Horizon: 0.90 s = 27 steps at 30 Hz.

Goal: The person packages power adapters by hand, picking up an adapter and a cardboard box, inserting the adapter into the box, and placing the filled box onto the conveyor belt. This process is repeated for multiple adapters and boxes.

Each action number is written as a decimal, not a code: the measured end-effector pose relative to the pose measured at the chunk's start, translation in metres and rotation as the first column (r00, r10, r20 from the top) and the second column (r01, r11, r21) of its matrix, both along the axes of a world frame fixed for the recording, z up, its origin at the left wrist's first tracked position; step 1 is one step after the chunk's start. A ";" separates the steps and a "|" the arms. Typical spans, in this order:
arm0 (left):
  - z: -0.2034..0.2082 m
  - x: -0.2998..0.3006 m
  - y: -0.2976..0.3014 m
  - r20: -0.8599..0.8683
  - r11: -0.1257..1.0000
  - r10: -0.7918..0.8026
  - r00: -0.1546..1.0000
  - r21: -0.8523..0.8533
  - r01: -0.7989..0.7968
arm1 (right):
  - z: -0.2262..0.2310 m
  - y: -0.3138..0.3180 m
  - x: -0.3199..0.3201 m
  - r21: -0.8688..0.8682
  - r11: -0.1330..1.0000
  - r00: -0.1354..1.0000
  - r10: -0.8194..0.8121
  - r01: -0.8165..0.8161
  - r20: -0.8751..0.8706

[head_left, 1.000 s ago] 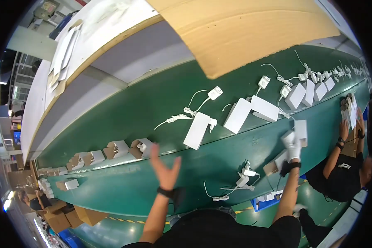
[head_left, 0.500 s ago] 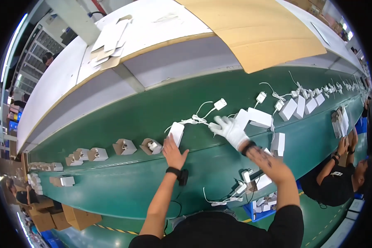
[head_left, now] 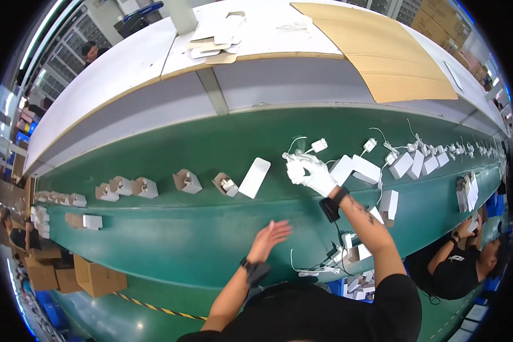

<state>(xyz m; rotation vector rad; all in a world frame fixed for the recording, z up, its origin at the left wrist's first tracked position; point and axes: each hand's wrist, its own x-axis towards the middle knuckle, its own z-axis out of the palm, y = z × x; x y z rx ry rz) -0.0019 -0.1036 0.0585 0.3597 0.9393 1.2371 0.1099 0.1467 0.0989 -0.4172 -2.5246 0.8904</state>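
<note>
Green and long, our desk [head_left: 148, 245] curved across the room below a raised white shelf [head_left: 125, 71]. We had a white cable bundle [head_left: 291, 156] gripped in the gloved right hand [head_left: 316, 178], at its fingertips; the glove hid part of it, so we could not tell exactly which piece the fingers pressed. A white adapter [head_left: 320, 145] lay just beyond that hand, near the bundle. To the hand's left, a little apart, a white box [head_left: 255, 178] rested aslant, and beside it an open box [head_left: 226, 184] showed white parts inside. Two more white boxes [head_left: 366, 170] lay just right of the glove. A black device [head_left: 329, 210] hung below our right wrist. Our bare left hand [head_left: 269, 239] was wide, fingers extended over the desk's nearer strip, well apart from the bundle. Further right, a co-worker [head_left: 457, 268] in black sat near a stack of boxes [head_left: 467, 192]; at lower left, brown cartons [head_left: 100, 277] stood together.
</note>
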 end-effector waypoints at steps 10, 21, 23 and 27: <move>-0.005 0.078 0.082 0.864 0.994 0.095 0.495 -0.105 -0.009 | 0.054 -0.160 0.082 -0.891 0.412 0.834 -0.410 -0.191 -0.369; 0.021 0.073 0.054 -0.144 0.815 0.572 0.808 0.214 -0.539 | 0.022 -0.161 0.048 -0.799 0.532 0.864 -0.503 0.281 -0.031; 0.003 0.048 0.056 -0.506 0.833 0.551 0.663 0.287 -0.473 | 0.014 -0.156 0.049 -0.723 0.598 0.853 -0.521 0.346 -0.023; -0.037 -0.030 0.093 -0.883 0.891 0.196 -0.427 0.342 -0.298 | 0.028 -0.154 0.064 -0.892 0.418 0.791 -0.597 0.170 -0.129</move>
